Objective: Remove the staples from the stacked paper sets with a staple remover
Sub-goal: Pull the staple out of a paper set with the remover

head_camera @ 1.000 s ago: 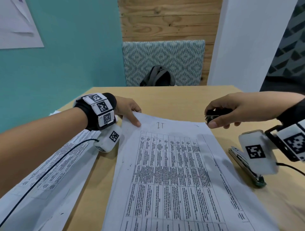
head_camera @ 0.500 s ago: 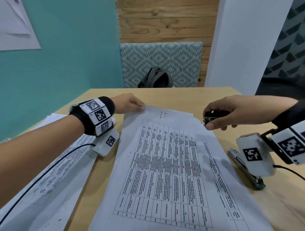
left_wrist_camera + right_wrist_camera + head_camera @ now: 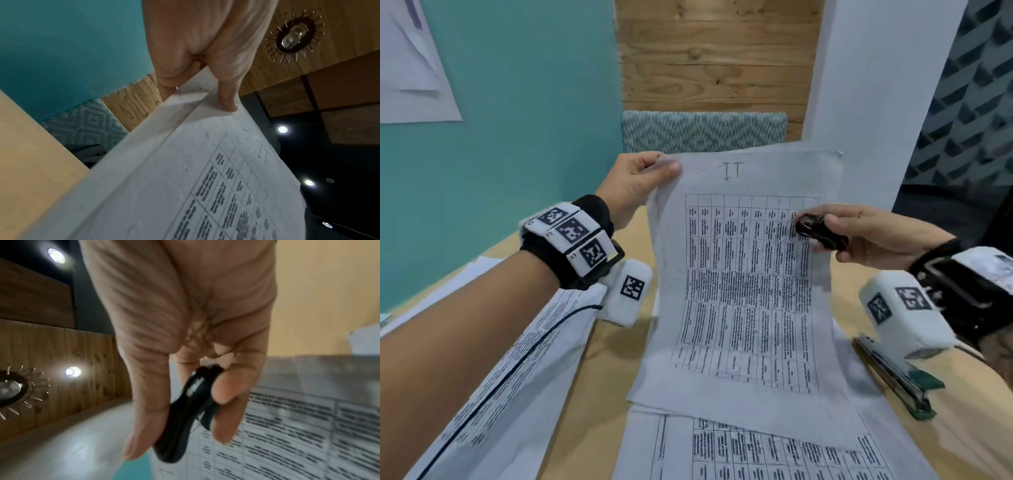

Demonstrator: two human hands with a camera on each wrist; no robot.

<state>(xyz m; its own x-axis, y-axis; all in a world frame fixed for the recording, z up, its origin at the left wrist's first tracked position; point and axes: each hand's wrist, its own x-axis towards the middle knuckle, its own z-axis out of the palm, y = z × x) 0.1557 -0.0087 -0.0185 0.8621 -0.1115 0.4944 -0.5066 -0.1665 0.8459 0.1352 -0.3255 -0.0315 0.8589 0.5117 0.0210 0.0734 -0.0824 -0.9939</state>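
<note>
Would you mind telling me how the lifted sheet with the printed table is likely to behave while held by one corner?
Probably floppy: the sheet, pinched at its top corner by the left hand, curves and its bottom edge rests on the stack. It looks light, since two fingers hold it. It might tear if tugged.

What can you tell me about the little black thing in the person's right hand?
It is the staple remover, small, black and shiny, probably plastic, with a glint of metal at its front end. The right hand pinches it between thumb and fingers, off the table. It points left, in front of the lifted paper; whether it touches the sheet cannot be told.
</note>
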